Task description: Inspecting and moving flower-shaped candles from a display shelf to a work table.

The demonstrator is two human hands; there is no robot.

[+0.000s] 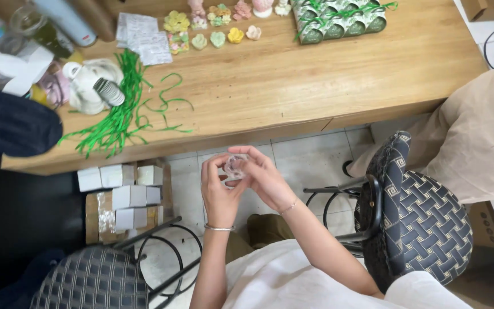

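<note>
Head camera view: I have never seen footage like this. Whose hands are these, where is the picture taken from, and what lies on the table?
There is no machine here. A person wears a camera on the head, so the one picture looks down at that person's own arms. The left hand and right hand together hold a small clear plastic piece in front of the wooden table, above the tiled floor. On the table lie green ribbons, small pastel flower-shaped pieces, green patterned boxes and a roll of tape. White boxes are stacked under the table. A woven stool stands at the right, beside another person's beige clothing.
</note>
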